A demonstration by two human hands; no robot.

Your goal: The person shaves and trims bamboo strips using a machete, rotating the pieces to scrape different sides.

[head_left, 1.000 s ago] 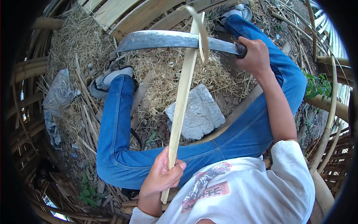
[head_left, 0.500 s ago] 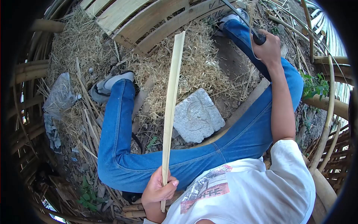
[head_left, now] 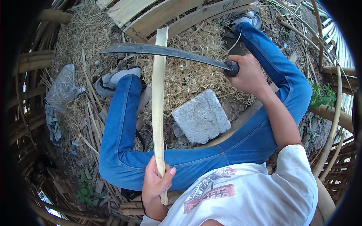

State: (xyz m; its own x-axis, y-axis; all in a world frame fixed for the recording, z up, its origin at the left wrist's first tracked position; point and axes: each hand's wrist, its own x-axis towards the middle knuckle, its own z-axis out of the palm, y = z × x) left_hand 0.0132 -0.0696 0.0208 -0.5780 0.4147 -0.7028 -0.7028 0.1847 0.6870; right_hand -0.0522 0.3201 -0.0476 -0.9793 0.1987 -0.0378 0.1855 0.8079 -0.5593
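Note:
My left hand (head_left: 157, 180) is closed round the lower end of a long, pale bamboo strip (head_left: 158, 101), which stands nearly upright in the view. In my right hand (head_left: 249, 73) is the dark handle of a long curved machete (head_left: 181, 54). Its blade points left and crosses in front of the strip near its upper end; whether the two touch I cannot tell. A square grey stone block (head_left: 201, 116) with a worn hollow lies on the ground between my legs.
Curly shavings (head_left: 196, 77) cover the ground around the stone. A slatted wooden panel (head_left: 166, 20) stands beyond them. To the left lies a crumpled plastic bag (head_left: 62, 88). Bamboo poles (head_left: 332, 115) run along the right side. My bent legs (head_left: 120, 116) frame the work area.
My right hand has come down and left, swinging the machete blade across the upper part of the bamboo strip. The strip has tilted left at its top. A thin strand near the right hand has shifted.

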